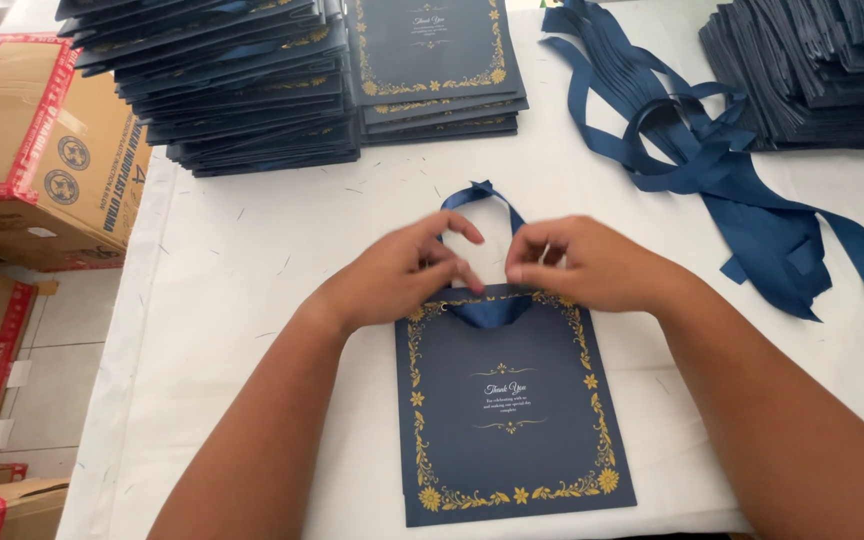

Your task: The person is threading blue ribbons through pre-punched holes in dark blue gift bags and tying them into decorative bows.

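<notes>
At the bottom centre of the frame, a flat navy paper bag (pixel 514 405) with a gold floral border lies face up on the white bench (pixel 252 290), its top edge toward the middle of the picture. Just above it, both hands meet at that top edge: the left hand (pixel 400 272) and the right hand (pixel 584 262) sit close side by side, fingertips nearly touching, each pinching the blue ribbon handle (pixel 482 200) where it enters the bag. One ribbon loop rises beyond the fingers and another hangs down over the bag's front. Farther up, at the upper left, a tall slanting stack of the same navy bags (pixel 242 80) rests on the bench, with a lower stack (pixel 437 60) beside it at top centre. At the upper right lies a heap of loose blue ribbons (pixel 722 170), and behind it another pile of bags (pixel 812 70). Along the left edge stand cardboard boxes (pixel 32 150) with red tape.
</notes>
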